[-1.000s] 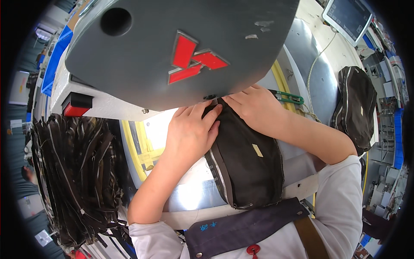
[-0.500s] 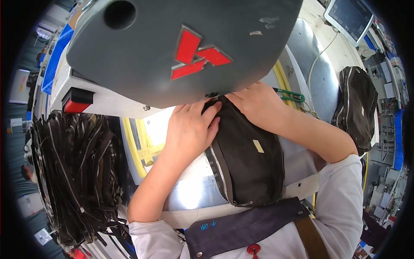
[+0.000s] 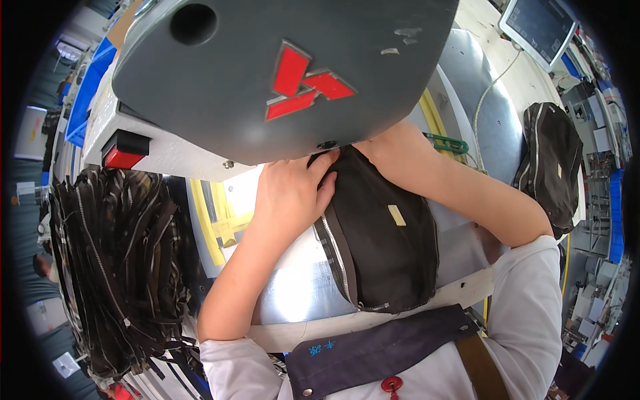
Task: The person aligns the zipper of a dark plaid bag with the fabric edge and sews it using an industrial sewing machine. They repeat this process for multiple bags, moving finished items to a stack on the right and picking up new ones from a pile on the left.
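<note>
Just beyond the dark cloth apron (image 3: 380, 343), on the shiny metal bed (image 3: 290, 303), lies a brownish-black fabric pouch (image 3: 387, 260), long and round-cornered, with a silvery toothed zipper (image 3: 341, 257) curving along its left edge and a small cream tag (image 3: 397, 215) on its softly creased face. Its far end disappears under a smooth, rounded grey machine head (image 3: 233, 100). The left hand (image 3: 290, 190) touches the pouch near there, thumb and forefinger slightly spread; whether anything is pinched, I cannot tell. The right hand's (image 3: 387, 150) fingers are hidden beneath the housing, their grip unreadable. Farther off, the frame's top cuts a white-rimmed tablet (image 3: 537, 30).
</note>
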The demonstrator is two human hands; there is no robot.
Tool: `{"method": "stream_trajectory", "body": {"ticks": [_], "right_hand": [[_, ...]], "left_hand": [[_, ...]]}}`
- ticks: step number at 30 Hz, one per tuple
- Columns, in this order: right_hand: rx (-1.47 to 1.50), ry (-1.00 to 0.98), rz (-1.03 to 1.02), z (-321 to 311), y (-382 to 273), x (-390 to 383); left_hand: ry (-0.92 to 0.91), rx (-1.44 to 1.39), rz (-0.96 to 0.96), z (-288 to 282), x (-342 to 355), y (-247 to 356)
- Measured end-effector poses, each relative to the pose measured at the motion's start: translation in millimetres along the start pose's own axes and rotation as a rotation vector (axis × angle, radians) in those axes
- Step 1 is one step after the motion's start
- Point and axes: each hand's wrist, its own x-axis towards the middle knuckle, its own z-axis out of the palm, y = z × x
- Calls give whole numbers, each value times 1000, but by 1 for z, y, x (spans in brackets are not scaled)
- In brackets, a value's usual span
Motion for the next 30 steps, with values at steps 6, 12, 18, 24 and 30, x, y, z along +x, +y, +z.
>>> {"method": "stream_trajectory", "body": {"ticks": [6, 12, 18, 24, 30], "right_hand": [[-30, 0, -22, -1, -1, -1], [0, -2, -1, -3, -2, 0], [64, 21, 68, -1, -6, -3], [135, 42, 123, 0, -5, -12], [464, 107, 174, -7, -15, -40]], "left_hand": [[66, 8, 58, 1, -1, 0], [64, 6, 56, 2, -2, 0], [56, -4, 51, 2, -4, 1], [85, -80, 78, 7, -4, 9], [172, -295, -15, 11, -13, 18]]}}
